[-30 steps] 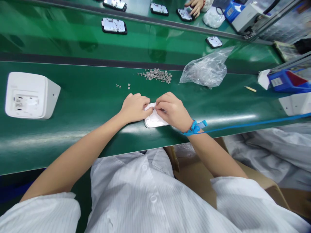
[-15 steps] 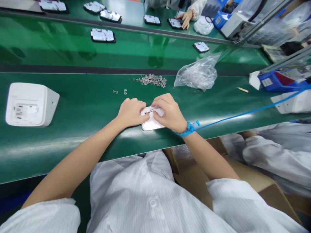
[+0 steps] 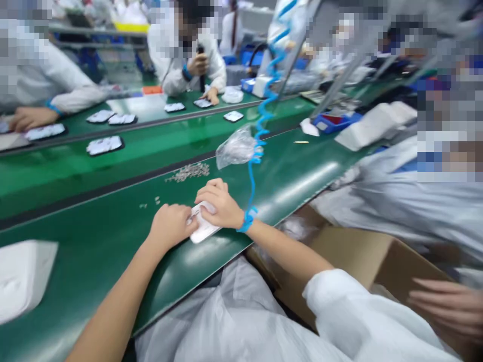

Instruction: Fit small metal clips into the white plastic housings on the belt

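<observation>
Head view: near the centre of the frame, the left hand (image 3: 170,226) and the right hand (image 3: 221,203) hold the white cover (image 3: 206,229) between them, thumbs bent onto its face and fingers curled at its far edge, apparently to steady it against the bench (image 3: 94,266); whether the fingertips pinch a small part cannot be told. The metal bits (image 3: 190,172) lie just beyond, beside the clear bag (image 3: 237,147), presumably for easy reach.
</observation>
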Action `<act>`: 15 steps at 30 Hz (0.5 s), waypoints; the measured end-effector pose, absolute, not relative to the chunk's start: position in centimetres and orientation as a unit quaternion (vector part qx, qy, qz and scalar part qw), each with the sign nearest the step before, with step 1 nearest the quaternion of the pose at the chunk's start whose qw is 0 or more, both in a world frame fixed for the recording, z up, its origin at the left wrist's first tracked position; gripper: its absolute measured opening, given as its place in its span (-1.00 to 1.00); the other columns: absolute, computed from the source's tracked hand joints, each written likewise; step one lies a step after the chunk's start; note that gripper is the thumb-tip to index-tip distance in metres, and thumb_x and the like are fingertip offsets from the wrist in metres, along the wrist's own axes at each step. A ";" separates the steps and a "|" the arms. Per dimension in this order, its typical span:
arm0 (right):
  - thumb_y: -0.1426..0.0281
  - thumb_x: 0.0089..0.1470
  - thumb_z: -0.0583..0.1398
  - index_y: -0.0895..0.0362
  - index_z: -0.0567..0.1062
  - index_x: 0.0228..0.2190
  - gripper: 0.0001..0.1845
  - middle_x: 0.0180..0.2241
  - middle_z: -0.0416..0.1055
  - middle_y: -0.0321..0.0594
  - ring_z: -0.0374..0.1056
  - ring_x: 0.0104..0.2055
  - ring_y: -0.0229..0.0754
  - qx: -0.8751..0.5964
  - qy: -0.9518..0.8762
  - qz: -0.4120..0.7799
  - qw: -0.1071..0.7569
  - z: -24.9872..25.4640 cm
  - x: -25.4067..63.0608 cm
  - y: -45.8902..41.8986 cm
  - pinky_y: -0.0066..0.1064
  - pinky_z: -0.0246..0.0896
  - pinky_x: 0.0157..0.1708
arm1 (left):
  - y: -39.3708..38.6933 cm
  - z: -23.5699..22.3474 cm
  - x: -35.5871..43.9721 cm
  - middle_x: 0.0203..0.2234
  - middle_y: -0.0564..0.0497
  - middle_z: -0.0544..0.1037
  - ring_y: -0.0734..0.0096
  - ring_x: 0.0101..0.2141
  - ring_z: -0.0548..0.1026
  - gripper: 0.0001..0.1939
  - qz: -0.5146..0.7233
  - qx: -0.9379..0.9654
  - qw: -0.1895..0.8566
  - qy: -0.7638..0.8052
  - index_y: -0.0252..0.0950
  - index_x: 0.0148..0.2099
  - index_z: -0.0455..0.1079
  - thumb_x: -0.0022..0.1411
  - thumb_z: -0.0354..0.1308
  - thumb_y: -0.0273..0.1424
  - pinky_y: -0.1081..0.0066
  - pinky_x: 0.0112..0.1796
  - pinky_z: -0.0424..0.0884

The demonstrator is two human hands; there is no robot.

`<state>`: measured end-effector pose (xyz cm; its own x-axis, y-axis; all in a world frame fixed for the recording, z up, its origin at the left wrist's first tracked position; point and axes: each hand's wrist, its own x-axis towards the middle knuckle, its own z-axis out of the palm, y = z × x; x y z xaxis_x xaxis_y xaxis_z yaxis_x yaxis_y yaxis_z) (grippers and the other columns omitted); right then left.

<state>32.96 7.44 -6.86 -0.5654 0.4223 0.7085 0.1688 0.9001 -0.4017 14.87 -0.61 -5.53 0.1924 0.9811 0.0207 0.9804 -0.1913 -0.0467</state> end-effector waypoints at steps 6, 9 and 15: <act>0.59 0.19 0.11 0.13 0.40 -0.31 -0.87 -0.37 0.44 -0.32 0.34 -0.31 -0.27 -0.422 -0.652 0.173 0.606 -6.9 33.6 14.7 -0.42 0.30 -0.25 | -1.2 -4.8 13.6 -0.36 -0.09 0.61 0.10 -0.25 0.51 -0.60 0.109 -0.800 0.071 -0.586 -0.25 -0.25 0.50 0.43 -0.15 -0.26 0.25 -0.29 0.06; 0.65 0.12 0.15 0.16 0.40 -0.35 -0.84 -0.40 0.38 -0.36 0.30 -0.35 -0.29 -0.463 -0.619 0.132 0.621 -6.8 34.2 19.0 -0.45 0.26 -0.28 | -3.0 -4.2 13.3 -0.32 -0.10 0.61 0.13 -0.25 0.51 -0.61 0.151 -0.805 0.083 -0.567 -0.23 -0.17 0.53 0.41 -0.16 -0.42 0.24 -0.29 0.10; 0.58 0.06 0.12 0.07 0.37 -0.47 -0.82 -0.44 0.37 -0.26 0.27 -0.30 -0.14 -0.392 -0.654 0.127 0.635 -9.7 32.9 21.0 -0.27 0.24 -0.17 | -7.9 -4.0 12.4 -0.26 -0.02 0.64 0.12 -0.18 0.56 -0.51 0.233 -0.727 0.012 -0.645 -0.09 -0.11 0.57 0.41 -0.24 -0.43 0.16 -0.19 0.30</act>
<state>32.85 20.96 -9.65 0.1126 0.6737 0.7304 0.3503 0.6610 -0.6637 12.35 -7.91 -4.01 0.0583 0.9444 -0.3235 0.9331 -0.1667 -0.3186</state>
